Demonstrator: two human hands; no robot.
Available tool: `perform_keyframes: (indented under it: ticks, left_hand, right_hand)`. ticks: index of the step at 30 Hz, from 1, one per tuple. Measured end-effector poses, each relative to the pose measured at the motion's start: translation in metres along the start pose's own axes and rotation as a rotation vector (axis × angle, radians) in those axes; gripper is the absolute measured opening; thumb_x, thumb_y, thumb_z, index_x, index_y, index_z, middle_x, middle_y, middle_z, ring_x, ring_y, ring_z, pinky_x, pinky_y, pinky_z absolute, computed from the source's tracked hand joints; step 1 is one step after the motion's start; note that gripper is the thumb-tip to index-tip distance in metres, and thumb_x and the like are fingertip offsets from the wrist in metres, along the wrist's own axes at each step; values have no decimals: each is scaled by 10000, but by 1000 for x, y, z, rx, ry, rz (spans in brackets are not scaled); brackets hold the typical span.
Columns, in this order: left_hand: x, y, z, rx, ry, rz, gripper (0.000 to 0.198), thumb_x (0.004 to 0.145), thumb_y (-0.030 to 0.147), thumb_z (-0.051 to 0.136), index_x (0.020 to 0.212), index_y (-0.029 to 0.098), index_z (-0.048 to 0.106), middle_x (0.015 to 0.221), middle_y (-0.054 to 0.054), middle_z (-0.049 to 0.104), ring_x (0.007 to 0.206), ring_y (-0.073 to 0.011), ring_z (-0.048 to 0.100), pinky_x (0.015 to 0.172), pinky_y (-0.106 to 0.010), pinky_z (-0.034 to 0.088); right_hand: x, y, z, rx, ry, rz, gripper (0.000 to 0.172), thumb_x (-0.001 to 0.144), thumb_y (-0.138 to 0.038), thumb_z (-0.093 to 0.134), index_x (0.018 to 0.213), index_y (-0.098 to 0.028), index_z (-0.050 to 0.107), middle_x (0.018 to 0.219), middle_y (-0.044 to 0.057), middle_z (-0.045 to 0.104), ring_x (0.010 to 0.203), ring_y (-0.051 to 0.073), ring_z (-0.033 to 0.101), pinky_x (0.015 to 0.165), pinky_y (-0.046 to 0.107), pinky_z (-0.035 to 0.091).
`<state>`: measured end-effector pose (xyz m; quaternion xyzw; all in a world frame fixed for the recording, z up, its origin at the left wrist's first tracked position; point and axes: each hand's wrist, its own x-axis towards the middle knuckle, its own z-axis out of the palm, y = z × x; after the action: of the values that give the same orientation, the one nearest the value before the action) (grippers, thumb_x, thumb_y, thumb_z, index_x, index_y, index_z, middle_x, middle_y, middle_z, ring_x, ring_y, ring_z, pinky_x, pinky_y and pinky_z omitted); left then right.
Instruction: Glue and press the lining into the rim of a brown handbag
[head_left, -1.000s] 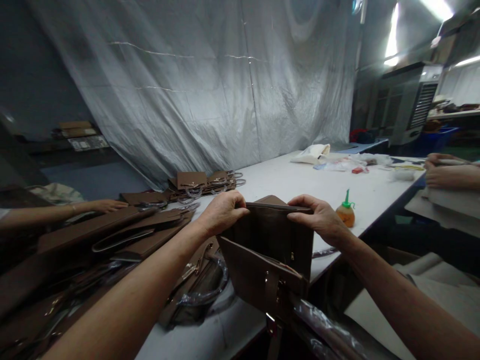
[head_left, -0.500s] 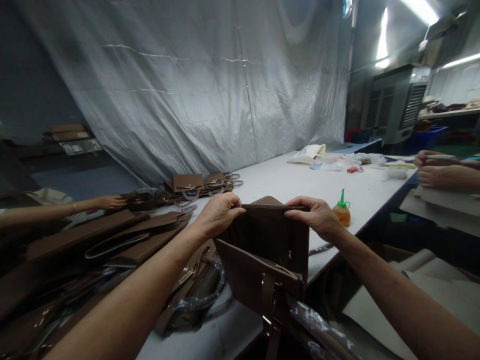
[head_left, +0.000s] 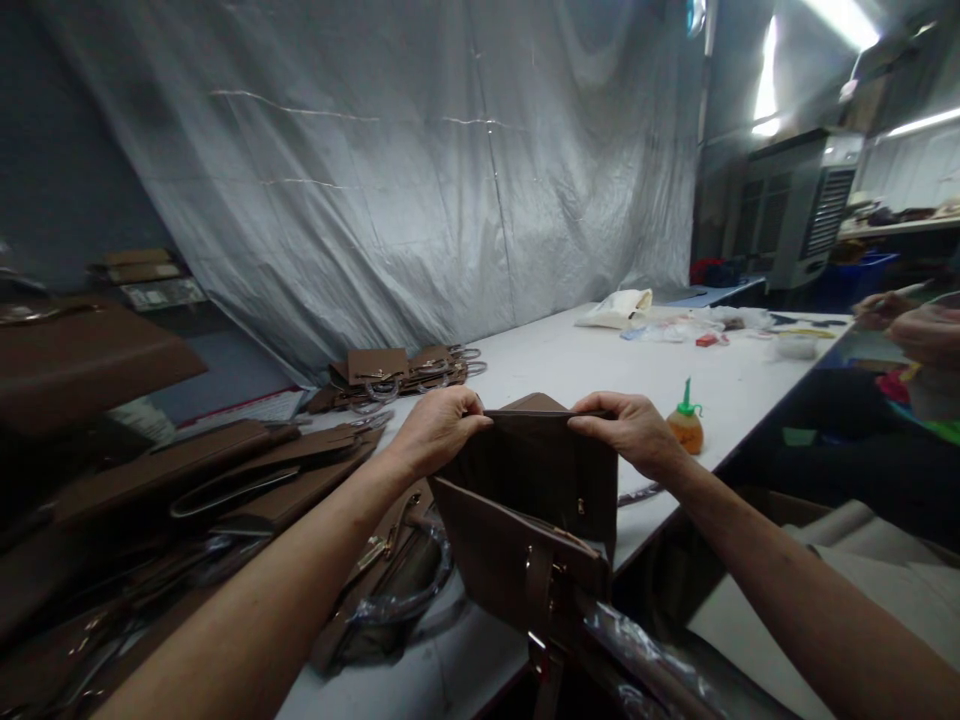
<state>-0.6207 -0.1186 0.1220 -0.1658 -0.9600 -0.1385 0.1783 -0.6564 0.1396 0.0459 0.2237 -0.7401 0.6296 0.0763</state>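
Note:
Between my hands a brown handbag (head_left: pixel 517 560) hangs open over the table's near edge, its dark inside and a small zip pull showing. My left hand (head_left: pixel 444 425) pinches the left end of its back rim between thumb and fingers. At the right end of the same rim, my right hand (head_left: pixel 628 428) grips in a like pinch. A strap with gold-coloured metal fittings runs down the bag's front. A handle wrapped in clear plastic (head_left: pixel 645 645) sticks out low on the right. Another brown bag (head_left: pixel 394 590) lies on the table beside my left forearm.
Brown bags (head_left: pixel 225 480) are heaped at left, with a smaller pile (head_left: pixel 379 365) farther back. An orange-filled bottle (head_left: pixel 685 425) with a green nozzle stands on the white table (head_left: pixel 547 360). Another person's hands (head_left: pixel 926 325) are at far right. Pale sheets (head_left: pixel 862 570) lie lower right.
My hands and the bag stay almost still. At left, the other person's arm is gone from view and a brown bag is now raised there. The pale sheets at the right-hand person's hands are gone.

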Motion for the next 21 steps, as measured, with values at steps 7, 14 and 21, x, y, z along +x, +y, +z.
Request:
perform_keyframes:
  ticks: [7, 14, 21]
  left_hand:
    - [-1, 2, -1, 25, 5, -20, 164, 758, 341, 585, 706, 190, 627, 730, 2, 633, 709, -140, 554, 632, -240, 370]
    - [-2, 7, -4, 54, 12, -74, 175, 757, 338, 582, 663, 193, 613, 709, -4, 632, 707, -155, 560, 636, -256, 363]
    - [-1, 5, -4, 71, 12, -111, 181, 755, 348, 576, 677, 191, 619, 723, -16, 638, 699, -155, 552, 613, -252, 348]
  right_hand:
    - [2, -3, 3, -135, 24, -91, 216, 740, -389, 641, 773, -176, 657, 684, 3, 606, 630, 151, 516, 551, 259, 400]
    - [7, -7, 8, -264, 44, -172, 182, 776, -362, 610, 759, -182, 626, 646, -10, 581, 606, 145, 502, 566, 274, 399]
    - [14, -13, 11, -206, -57, -194, 183, 761, -311, 629, 903, -211, 690, 876, 0, 684, 813, 177, 609, 765, 294, 450]
